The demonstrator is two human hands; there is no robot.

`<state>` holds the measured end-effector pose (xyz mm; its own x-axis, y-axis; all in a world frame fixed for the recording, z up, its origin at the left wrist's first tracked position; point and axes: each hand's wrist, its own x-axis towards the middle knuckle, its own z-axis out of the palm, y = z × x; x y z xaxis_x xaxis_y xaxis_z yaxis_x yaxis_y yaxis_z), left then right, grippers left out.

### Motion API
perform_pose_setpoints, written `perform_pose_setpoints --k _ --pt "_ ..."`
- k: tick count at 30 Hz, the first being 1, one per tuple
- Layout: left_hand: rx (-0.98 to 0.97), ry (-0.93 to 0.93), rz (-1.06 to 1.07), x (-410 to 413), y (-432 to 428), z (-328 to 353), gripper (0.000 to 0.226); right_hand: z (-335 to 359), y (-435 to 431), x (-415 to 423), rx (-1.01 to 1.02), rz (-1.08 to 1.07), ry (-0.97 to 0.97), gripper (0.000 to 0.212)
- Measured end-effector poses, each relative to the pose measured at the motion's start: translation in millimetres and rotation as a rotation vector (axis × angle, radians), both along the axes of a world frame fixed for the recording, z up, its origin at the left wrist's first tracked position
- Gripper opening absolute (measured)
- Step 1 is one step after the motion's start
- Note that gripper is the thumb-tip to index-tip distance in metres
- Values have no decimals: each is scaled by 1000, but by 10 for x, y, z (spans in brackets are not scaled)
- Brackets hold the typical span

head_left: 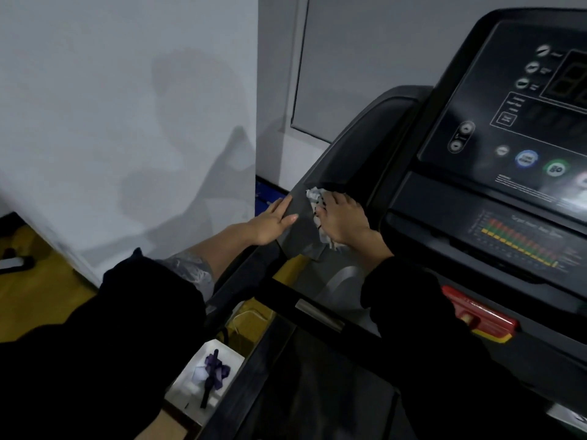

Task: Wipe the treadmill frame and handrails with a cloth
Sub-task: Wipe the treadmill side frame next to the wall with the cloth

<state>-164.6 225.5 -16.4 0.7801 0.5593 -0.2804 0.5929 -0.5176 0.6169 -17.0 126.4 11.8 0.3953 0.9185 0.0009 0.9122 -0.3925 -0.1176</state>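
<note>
At the centre of the frame, the right hand (pixel 343 222) is pressing a crumpled white cloth (pixel 313 196) palm-down against the treadmill's grey frame panel (pixel 298 239), beside the console (pixel 460 90). The left hand (pixel 273 220) is lying flat and empty, fingers straight, on the panel's edge, probably bracing the reach.

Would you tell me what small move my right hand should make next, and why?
Probably slide the right hand, which presses the cloth on the grey frame panel, up toward the dark console side, which the cloth has not reached; the left hand rests flat beside it.
</note>
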Motion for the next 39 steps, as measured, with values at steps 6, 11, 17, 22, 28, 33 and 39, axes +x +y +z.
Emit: perform_pose_setpoints --k 6,11,17,22,28,33,39 --pt "4 -15 2 -18 -19 11 62 60 11 -27 -67 -90 -5 59" --pt "-15 -21 8 -32 -16 25 63 186 226 147 -220 -122 112 82" --pt "-30 -7 4 -28 -18 61 62 295 416 198 -182 -150 258 43" --pt "-40 1 -7 -19 0 48 63 248 442 97 -122 -164 300 44" --pt "-53 -3 3 -7 -5 71 62 151 344 15 -123 -119 219 60" --pt "-49 11 10 -23 -19 71 62 192 416 105 -217 -214 299 90" --pt "-55 11 24 -29 -31 83 63 167 565 251 -182 -289 371 94"
